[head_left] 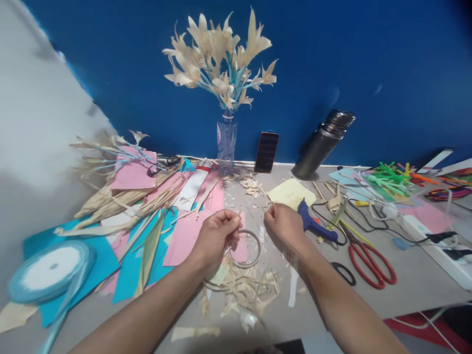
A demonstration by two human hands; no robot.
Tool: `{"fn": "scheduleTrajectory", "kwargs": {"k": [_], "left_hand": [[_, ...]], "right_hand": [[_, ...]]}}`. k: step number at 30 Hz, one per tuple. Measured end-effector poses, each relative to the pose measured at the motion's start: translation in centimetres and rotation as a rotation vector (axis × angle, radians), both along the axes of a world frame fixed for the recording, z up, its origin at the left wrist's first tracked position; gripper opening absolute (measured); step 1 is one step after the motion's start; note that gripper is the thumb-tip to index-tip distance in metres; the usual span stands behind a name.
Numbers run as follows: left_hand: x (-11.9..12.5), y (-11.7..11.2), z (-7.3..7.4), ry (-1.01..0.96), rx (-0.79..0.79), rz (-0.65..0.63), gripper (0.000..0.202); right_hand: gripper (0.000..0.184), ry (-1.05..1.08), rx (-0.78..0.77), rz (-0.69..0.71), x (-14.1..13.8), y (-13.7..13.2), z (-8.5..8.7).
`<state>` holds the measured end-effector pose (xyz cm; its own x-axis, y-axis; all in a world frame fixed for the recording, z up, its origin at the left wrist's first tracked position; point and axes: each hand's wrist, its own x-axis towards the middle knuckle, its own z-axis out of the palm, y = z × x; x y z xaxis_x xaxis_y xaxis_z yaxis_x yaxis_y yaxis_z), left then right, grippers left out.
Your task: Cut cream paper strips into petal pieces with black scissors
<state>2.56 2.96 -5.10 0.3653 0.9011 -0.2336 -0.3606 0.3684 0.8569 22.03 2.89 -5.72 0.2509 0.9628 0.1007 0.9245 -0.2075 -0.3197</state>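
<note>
My left hand (217, 235) is closed in a pinch on the end of a thin pale straw strip (239, 215), above the middle of the table. My right hand (283, 224) is closed too, its fingertips pinched on something small I cannot make out. The two hands are a short way apart. Under and between them lies a thin round ring (257, 250) on the table, beside a pink paper sheet (184, 236). A heap of straw scraps (243, 290) lies just in front of my hands.
A vase of straw flowers (225, 142), a phone (266, 151) and a dark flask (320, 145) stand at the blue wall. A blue glue gun (311, 222), red scissors (370, 260) and a white power strip (438, 248) lie right. Blue ribbon spool (49, 270) and dried leaves (118, 201) lie left.
</note>
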Motion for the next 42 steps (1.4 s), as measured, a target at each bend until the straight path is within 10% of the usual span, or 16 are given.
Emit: {"fn": "scheduleTrajectory", "kwargs": {"k": [12, 42], "left_hand": [[0.4, -0.1, -0.2, 0.077, 0.108, 0.222, 0.02], [0.5, -0.4, 0.6, 0.135, 0.08, 0.214, 0.019]], "right_hand": [[0.014, 0.349, 0.455, 0.499, -4.0, -3.5, -0.1], [0.006, 0.407, 0.404, 0.428, -4.2, -3.7, -0.3]]}}
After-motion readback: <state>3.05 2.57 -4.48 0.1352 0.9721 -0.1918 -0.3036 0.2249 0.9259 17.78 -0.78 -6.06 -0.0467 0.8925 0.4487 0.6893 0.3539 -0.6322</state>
